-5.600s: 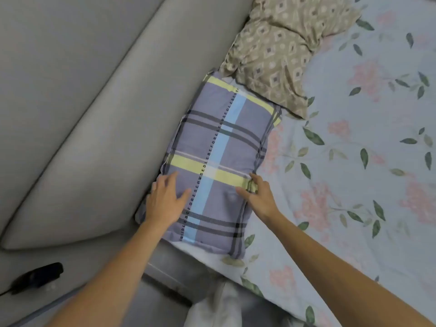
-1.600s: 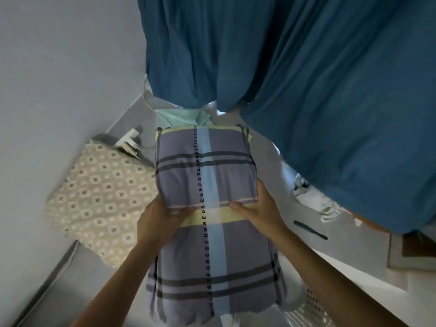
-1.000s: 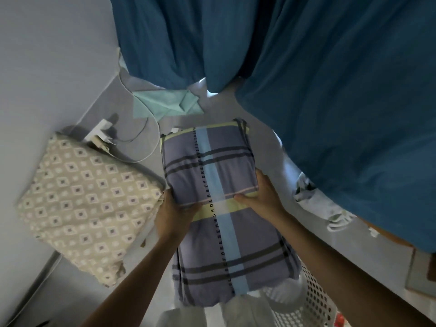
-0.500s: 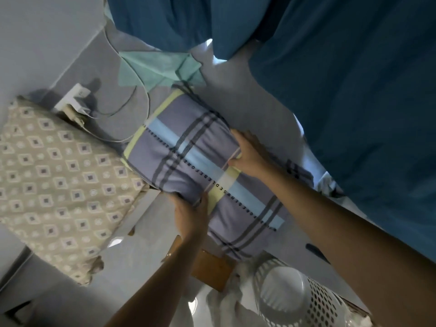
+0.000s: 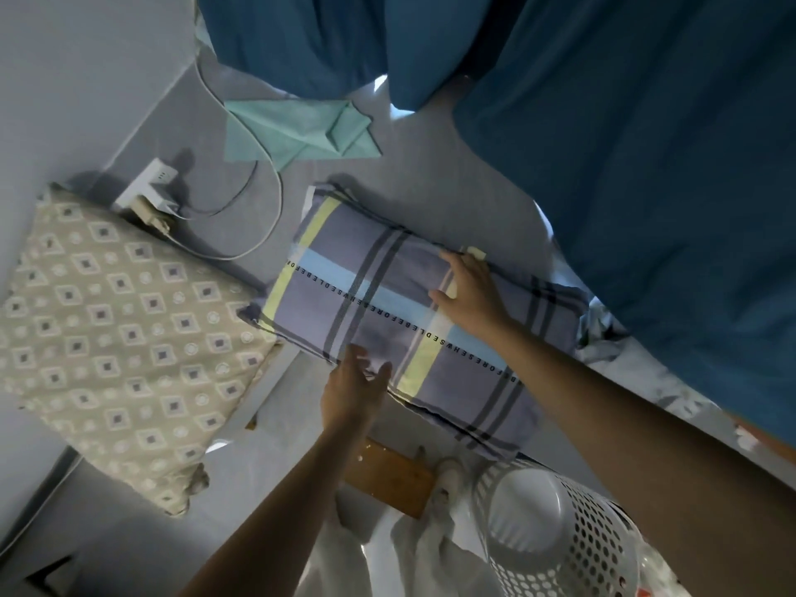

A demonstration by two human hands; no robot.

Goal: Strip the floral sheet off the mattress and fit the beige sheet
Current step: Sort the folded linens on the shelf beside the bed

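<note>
grey ledge (image 5: 430,200): plaid pillow (image 5: 387,303) under both hands (image 5: 471,290).

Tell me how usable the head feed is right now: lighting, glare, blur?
Head view: dim and bluish; bright light leaks through gaps in the dark blue curtains; print on the purple plaid pillow stays legible; left hand slightly motion-blurred, right hand sharper; wide-angle bending at edges.

The basket (image 5: 560,536) is cut off by the bottom edge. The plaid pillow (image 5: 387,295) hides part of the ledge (image 5: 430,200). Its lettering is unreadable.
</note>
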